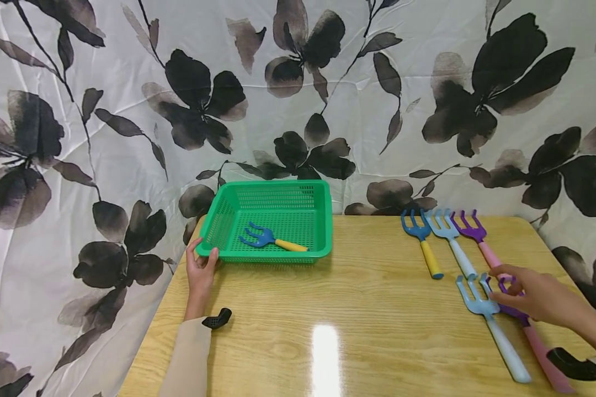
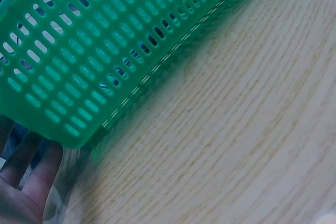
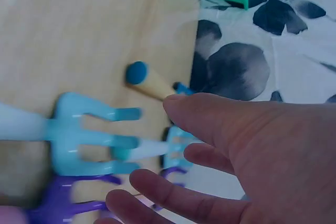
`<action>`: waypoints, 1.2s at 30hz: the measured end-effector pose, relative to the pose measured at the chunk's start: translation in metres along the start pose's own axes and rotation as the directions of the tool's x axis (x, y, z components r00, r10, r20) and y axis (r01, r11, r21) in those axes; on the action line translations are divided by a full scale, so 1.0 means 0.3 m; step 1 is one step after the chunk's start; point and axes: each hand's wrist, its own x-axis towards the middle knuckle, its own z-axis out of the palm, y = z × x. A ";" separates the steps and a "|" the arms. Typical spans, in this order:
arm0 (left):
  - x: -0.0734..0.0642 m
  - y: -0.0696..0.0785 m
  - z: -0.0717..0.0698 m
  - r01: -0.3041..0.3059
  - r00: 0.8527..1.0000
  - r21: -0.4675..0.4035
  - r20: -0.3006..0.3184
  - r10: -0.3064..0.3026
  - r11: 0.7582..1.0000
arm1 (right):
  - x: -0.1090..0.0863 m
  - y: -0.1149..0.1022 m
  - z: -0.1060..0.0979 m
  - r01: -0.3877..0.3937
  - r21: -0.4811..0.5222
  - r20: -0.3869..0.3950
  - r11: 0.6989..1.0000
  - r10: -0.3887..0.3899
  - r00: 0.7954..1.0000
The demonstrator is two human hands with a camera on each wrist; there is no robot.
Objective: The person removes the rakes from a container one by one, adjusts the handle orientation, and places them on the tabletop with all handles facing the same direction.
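My left hand (image 1: 201, 273) grips the front left corner of a green plastic basket (image 1: 268, 258), thumb at its front and fingers at its side. In the basket lies a blue hand fork (image 1: 264, 237) with a yellow handle. My right hand (image 1: 531, 292) hovers over the forks on the right, fingers loosely bent and holding nothing. Below it are a light blue hand fork (image 1: 499, 331) and a purple one with a pink handle (image 1: 543, 353), its tines partly hidden by the hand. In the right wrist view, the light blue fork (image 3: 68, 135) lies left of my fingertips.
Behind them, along the table's back edge, lie a blue fork with yellow handle (image 1: 429, 259), a light blue fork (image 1: 459, 253) and a purple fork with pink handle (image 1: 488, 251). The wooden table (image 1: 367, 309) meets a floral cloth (image 1: 367, 110) at the back and left.
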 end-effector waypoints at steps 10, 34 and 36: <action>0.006 -0.019 0.009 -0.040 0.999 -0.009 -0.005 0.040 0.999 | 0.152 -0.133 -0.161 0.130 -0.096 0.008 0.987 -0.130 0.991; 0.016 -0.016 0.001 -0.069 0.998 -0.007 -0.011 0.069 0.998 | 0.664 -0.640 -0.316 0.521 -0.017 0.220 0.854 -0.505 0.835; 0.015 -0.017 -0.003 -0.064 0.998 -0.001 -0.003 0.064 0.998 | 0.698 -0.689 -0.311 0.529 -0.011 0.245 0.849 -0.511 0.824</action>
